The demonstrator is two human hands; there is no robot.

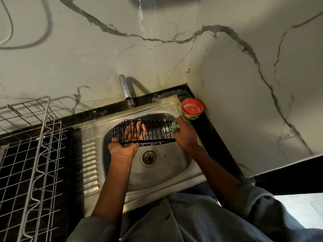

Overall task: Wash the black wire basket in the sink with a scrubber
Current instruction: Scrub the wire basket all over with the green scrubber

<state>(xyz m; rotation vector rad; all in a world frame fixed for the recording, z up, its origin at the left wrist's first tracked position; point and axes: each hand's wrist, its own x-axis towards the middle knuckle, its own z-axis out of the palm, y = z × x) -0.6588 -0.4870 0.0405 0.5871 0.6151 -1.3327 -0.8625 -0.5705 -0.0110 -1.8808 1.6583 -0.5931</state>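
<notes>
1. Landmark: the steel sink (176,173), set in a dark worktop (209,126) in a corner of marble-look wall.
2. Far left of the sink: a silver wire dish rack (33,154) standing on the worktop, well apart from the bowl.
3. Left edge of the sink: a ribbed draining strip (90,166) pressed into the steel.
4. Over the left half of the sink bowl: the left hand (128,141), palm up, fingers stretched out and apart. They lie under and behind the wires; the thumb sits at the lower left corner. The hand props the thing from below rather than gripping it.
5. Above the sink bowl, held clear of the bottom: the black wire basket (153,132), long side running left to right, tipped on its side.
6. Behind the sink, at the back rim: a chrome tap (126,92), spout pointing down toward the bowl.
7. Bottom of the sink, under the basket: the round drain (149,157).
8. Right end of the basket: the right hand (184,134), fingers curled round a green scrubber (174,126), pressing it against the end wires.
9. Right back corner of the sink, on the worktop: a red and green tub (191,109), open, whitish paste inside.
</notes>
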